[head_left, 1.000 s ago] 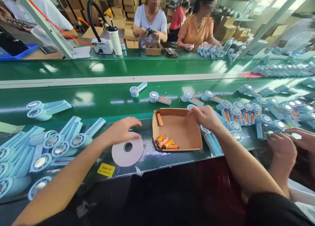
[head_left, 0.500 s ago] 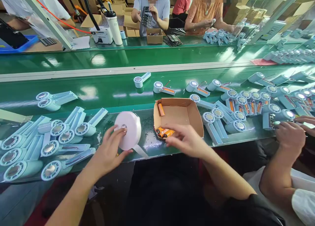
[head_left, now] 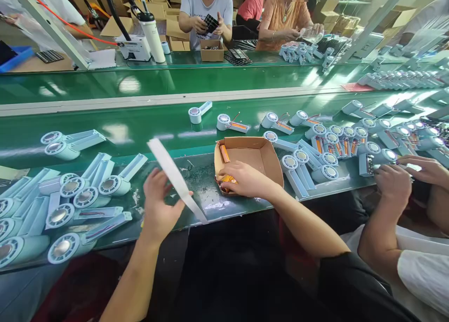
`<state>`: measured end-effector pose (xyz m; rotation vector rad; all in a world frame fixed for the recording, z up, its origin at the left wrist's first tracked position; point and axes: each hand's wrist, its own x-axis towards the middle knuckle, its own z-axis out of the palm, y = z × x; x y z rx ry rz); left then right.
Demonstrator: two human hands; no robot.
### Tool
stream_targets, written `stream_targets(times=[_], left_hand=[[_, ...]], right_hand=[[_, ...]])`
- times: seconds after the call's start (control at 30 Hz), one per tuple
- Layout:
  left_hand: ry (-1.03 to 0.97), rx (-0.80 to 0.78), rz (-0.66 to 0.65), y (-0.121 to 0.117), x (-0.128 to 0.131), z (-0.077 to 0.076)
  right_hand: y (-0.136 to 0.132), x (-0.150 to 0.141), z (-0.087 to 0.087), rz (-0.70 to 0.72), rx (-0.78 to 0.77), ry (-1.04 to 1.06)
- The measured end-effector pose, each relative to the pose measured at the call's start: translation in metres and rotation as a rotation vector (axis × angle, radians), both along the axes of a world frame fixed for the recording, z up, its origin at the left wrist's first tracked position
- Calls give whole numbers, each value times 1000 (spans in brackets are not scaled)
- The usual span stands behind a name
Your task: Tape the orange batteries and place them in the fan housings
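Observation:
My left hand grips a roll of white tape turned edge-on, thumb on its near right side and fingers behind it on the left. A loose tape end hangs toward the bench edge. Inside a shallow cardboard box, my right hand bends its fingers down around an orange cylindrical battery; the fingertips are partly hidden. Another orange battery leans in the box's far left corner.
Light-blue handheld fan bodies crowd the bench at left. More fan bodies, some with orange batteries and wires, lie right of the box. A co-worker's hands work at far right. People sit across the green conveyor belt.
The tape roll has turned from showing its flat face to edge-on in my left hand. My right hand has moved left and down into the box, onto the batteries.

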<state>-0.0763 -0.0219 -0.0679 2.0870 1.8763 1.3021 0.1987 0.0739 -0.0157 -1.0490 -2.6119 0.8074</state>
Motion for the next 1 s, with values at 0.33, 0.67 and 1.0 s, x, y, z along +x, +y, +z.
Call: stream_targets(times=[0.33,0.67,1.0], left_hand=[[541,216,-161,-11,19,15],[702,237,-205,-8,20,39],[346,259,-90,-16,83,26]], right_hand=[[15,12,4,-434,-208,624],[-12,16,24,-227,-317,487],[-36,-30,-23,-698,-502,1574]])
